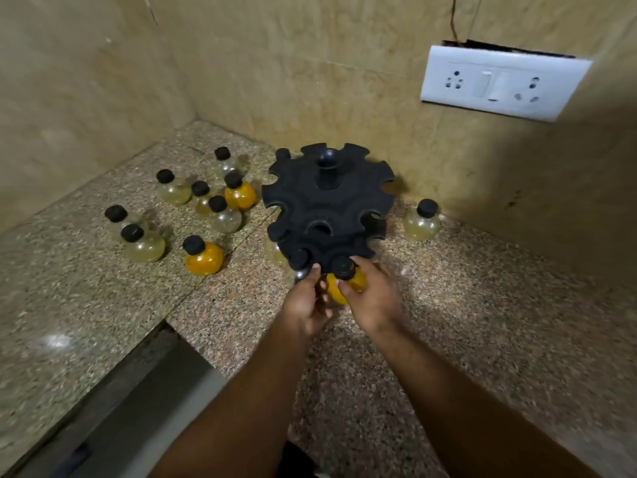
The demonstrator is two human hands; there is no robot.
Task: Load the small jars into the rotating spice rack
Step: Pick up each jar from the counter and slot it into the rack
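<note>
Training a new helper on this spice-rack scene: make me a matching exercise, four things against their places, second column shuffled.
Column one:
1. black plastic rotating spice rack
2. white wall socket plate
3. round orange-filled jar with black cap
4. lone pale clear jar with black cap

Column two:
A. held between both hands at the rack's lower tier
B. on the counter, right of the rack
C. in the counter's corner
D. on the right wall

Pairs: 1-C, 2-D, 3-A, 4-B
</note>
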